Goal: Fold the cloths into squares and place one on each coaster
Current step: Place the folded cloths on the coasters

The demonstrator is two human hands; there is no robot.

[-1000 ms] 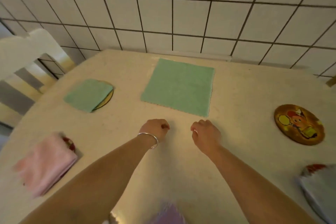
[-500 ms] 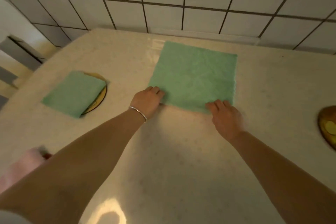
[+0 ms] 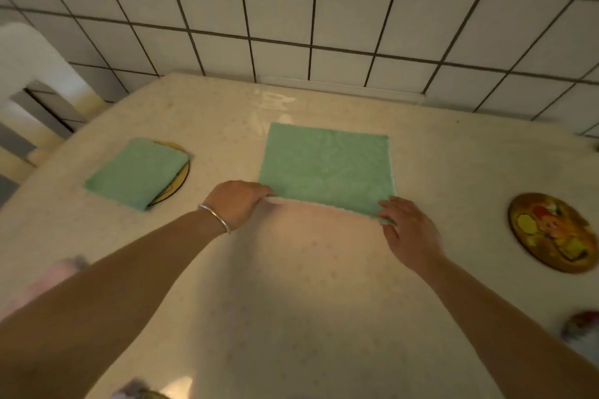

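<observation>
The green cloth [image 3: 327,168] lies spread flat near the middle of the pale table [image 3: 291,301], its far edge toward the tiled wall [image 3: 324,10]. Its near edge is lifted slightly off the surface between the two hands. The left hand [image 3: 238,201] pinches the near left corner, fingers curled over the edge, a silver bangle [image 3: 215,219] on its wrist. The right hand [image 3: 410,233] takes the near right corner, fingertips on the cloth; whether the thumb is under the edge cannot be told. To the left, well apart, a folded green cloth [image 3: 136,173] sits on a round coaster [image 3: 176,185], covering most of it. To the right, a bare cartoon-printed coaster [image 3: 552,232] lies on the table. A blurred pink cloth [image 3: 42,285] shows at the left edge.
</observation>
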